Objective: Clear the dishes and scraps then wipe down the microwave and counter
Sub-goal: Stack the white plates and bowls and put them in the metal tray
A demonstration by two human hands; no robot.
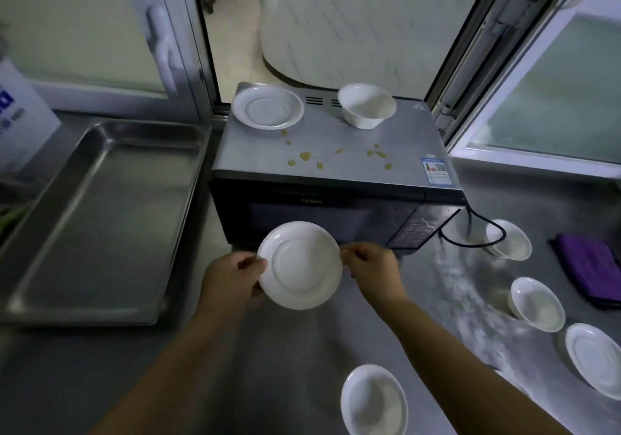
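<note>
**Head view: plate held at both edges in front of the microwave, tray off to the left**

Head camera showed a white plate (300,265) held clear of the counter, just in front of the microwave (336,172) door and low against it. It was round, so it had no long axis to speak of; it faced up toward the camera, tipped slightly. The left hand (232,275) pinched its left rim between thumb and curled fingers, and the right hand (371,270) pinched the right rim likewise, fingers bent down over the edge. Both forearms reached forward from below, roughly level with each other, so neither hand was clearly nearer.

What the next move seemed to turn on was the steel tray (100,219), which lay to the left of the microwave, well apart from the plate and on the left hand's side. If the dishes were bound there, the plate would have to travel leftward, and the left hand looked better placed to carry it alone.

On top of the microwave stood a second plate (267,107) at the back left and a bowl (367,105) at the back right, with yellowish scraps (336,157) scattered nearer the front edge. To the right of the microwave sat more bowls and a plate, and a purple cloth (588,266) farther right.
</note>
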